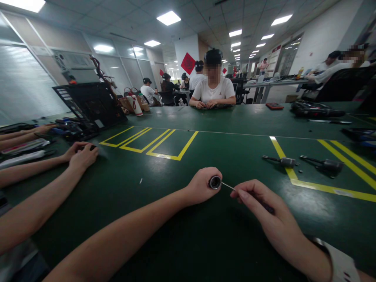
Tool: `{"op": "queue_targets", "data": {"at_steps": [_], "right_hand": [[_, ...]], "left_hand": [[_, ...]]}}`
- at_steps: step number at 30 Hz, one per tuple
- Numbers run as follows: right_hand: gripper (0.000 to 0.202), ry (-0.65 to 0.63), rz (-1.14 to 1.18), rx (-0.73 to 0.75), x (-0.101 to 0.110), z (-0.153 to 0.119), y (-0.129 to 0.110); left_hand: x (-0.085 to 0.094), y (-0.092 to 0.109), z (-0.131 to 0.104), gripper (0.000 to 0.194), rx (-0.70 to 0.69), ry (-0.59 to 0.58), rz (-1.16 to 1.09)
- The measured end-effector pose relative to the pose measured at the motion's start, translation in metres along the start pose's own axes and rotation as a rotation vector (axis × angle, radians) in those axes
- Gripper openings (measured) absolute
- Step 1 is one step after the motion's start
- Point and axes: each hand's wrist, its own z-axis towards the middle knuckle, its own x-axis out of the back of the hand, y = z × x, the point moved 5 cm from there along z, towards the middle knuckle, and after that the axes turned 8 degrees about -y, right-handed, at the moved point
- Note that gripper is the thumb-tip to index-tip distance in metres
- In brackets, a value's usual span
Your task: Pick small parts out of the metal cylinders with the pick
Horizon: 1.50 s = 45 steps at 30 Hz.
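Observation:
My left hand (204, 185) is closed round a dark cylindrical part (215, 182), whose round, hollow end with a metal ring faces me. In my right hand (261, 203) is a thin screwdriver (228, 186); its dark handle lies along the palm. The screwdriver's metal shaft points left and its tip meets the side of the cylinder, though exactly where it touches cannot be made out. To the right lie two dark cylindrical parts with long shafts, one nearer (287, 162) and one farther right (330, 165), with small loose bits beside them.
Yellow tape (164, 156) marks the green table (176, 219). A co-worker's hands (84, 154) rest on the left, near a tilted black panel (98, 103). Across the table sits another person (213, 92). A black tool case (315, 109) and a red item (274, 106) lie at the far right.

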Motion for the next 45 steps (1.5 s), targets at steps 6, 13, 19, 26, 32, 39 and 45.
{"op": "queue_targets", "data": {"at_steps": [6,13,19,26,32,39,45], "right_hand": [[0.023,-0.040,0.353,-0.091,-0.008,0.003,0.009],[0.021,-0.050,0.546,-0.114,-0.011,0.006,0.010],[0.020,-0.012,0.323,-0.076,-0.011,0.003,0.010],[0.019,-0.072,0.607,-0.122,-0.012,0.006,0.011],[0.020,-0.063,0.413,-0.070,-0.009,0.004,0.011],[0.020,-0.052,0.225,-0.007,-0.008,0.001,0.007],[0.019,-0.068,0.322,-0.066,-0.009,0.005,0.007]], "left_hand": [[0.001,-0.004,-0.001,0.007,-0.011,0.034,-0.026],[0.002,-0.007,0.000,0.008,0.012,0.098,-0.039],[0.004,-0.005,-0.001,0.006,0.022,0.111,-0.019],[0.002,-0.007,0.000,0.009,0.042,0.085,-0.009],[0.003,-0.008,0.000,0.008,0.078,0.096,-0.015],[0.003,-0.008,-0.001,0.007,0.070,0.103,-0.021],[0.000,-0.005,-0.001,0.007,0.041,0.060,0.032]]}}
